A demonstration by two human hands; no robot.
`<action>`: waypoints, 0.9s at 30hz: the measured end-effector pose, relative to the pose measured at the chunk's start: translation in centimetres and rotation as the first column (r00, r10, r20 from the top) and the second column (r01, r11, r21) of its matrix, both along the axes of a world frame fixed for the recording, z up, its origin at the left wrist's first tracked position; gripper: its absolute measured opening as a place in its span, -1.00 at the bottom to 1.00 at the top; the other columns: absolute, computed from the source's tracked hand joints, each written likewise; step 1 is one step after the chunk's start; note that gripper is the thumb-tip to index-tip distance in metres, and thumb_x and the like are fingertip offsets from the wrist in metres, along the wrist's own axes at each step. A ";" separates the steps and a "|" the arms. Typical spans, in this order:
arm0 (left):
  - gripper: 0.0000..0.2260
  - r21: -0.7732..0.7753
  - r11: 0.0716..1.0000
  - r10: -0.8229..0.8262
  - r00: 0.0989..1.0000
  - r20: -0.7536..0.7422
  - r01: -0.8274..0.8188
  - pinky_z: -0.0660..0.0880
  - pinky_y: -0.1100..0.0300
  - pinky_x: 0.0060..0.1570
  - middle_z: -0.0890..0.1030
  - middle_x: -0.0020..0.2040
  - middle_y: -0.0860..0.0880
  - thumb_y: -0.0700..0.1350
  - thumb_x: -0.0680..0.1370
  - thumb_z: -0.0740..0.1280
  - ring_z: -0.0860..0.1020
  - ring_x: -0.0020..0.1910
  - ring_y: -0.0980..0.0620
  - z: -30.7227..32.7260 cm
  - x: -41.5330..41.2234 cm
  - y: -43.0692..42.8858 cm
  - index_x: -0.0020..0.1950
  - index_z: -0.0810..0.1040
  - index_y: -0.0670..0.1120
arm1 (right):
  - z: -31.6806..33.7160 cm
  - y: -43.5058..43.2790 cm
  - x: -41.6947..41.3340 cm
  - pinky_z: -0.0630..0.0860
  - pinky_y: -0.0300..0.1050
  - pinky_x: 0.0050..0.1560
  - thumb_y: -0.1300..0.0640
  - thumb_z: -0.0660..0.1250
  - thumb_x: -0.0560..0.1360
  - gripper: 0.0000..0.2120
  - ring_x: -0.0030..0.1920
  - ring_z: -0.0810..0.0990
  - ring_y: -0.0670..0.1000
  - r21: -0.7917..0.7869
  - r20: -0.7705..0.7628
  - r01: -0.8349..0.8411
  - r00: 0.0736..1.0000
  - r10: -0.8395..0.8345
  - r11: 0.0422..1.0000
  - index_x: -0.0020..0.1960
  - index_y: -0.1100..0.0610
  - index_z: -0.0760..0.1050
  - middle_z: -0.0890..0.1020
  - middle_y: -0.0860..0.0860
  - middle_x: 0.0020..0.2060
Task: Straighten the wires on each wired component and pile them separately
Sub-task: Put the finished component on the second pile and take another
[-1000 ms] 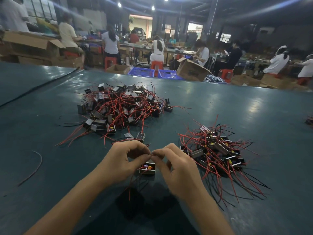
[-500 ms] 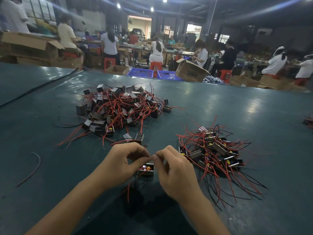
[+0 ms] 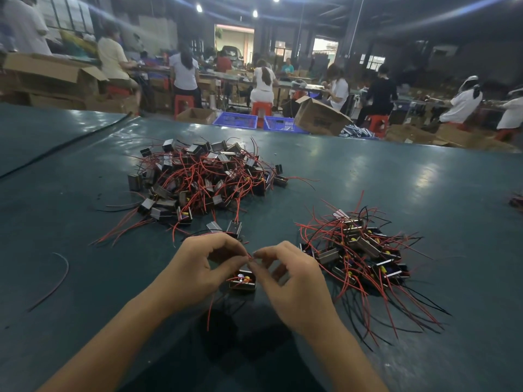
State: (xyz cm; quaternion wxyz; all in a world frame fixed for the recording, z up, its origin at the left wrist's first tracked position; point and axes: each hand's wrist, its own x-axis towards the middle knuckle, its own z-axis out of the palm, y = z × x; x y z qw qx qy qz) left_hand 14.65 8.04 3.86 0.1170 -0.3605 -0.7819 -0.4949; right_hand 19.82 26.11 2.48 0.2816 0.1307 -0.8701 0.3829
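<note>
Our left hand (image 3: 198, 267) and right hand (image 3: 288, 281) pinch the red wire (image 3: 249, 257) above the component (image 3: 242, 282), near us beside the right pile (image 3: 359, 250); light and pliable, we judge, best gripped near its root.

Beyond the far edge of the dark green counter (image 3: 396, 176) stood two blue crates (image 3: 236, 120), a tipped cardboard box (image 3: 319, 118), red stools (image 3: 261, 108) and seated workers (image 3: 264, 80).
</note>
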 end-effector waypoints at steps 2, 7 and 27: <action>-0.94 -0.013 1.000 -0.018 1.000 0.009 0.018 0.59 0.20 -0.14 0.66 -0.21 0.08 -0.17 0.45 0.45 0.64 -0.19 0.10 0.1 0.1 0.1 -0.10 0.65 -0.04 | -0.2 0.5 0.0 0.52 -0.09 -0.34 0.05 0.43 0.49 -0.89 -0.35 0.50 -0.14 0.147 -0.108 0.036 0.994 -0.020 0.989 -0.08 0.09 0.62 0.56 -0.14 -0.21; -0.89 -0.050 0.998 -0.032 0.999 -0.018 0.031 0.55 0.32 -0.14 0.65 -0.20 0.13 -0.18 0.45 0.45 0.63 -0.18 0.15 0.3 0.2 0.1 -0.09 0.63 0.02 | -0.1 -0.1 0.2 0.51 -0.05 -0.32 0.08 0.41 0.50 -0.89 -0.32 0.52 -0.08 -0.010 0.007 -0.017 1.000 0.017 1.000 -0.16 0.10 0.60 0.56 -0.12 -0.23; -0.92 -0.115 0.993 -0.037 0.987 -0.154 0.019 0.58 0.13 -0.18 0.64 -0.19 0.07 -0.22 0.44 0.47 0.61 -0.20 0.14 0.5 0.3 0.0 -0.09 0.66 -0.11 | 1.0 -1.0 0.2 0.40 -0.14 -0.42 0.10 0.37 0.54 -0.71 -0.50 0.41 -0.12 -0.427 0.389 0.077 0.915 0.106 0.901 -0.36 0.04 0.53 0.52 -0.09 -0.50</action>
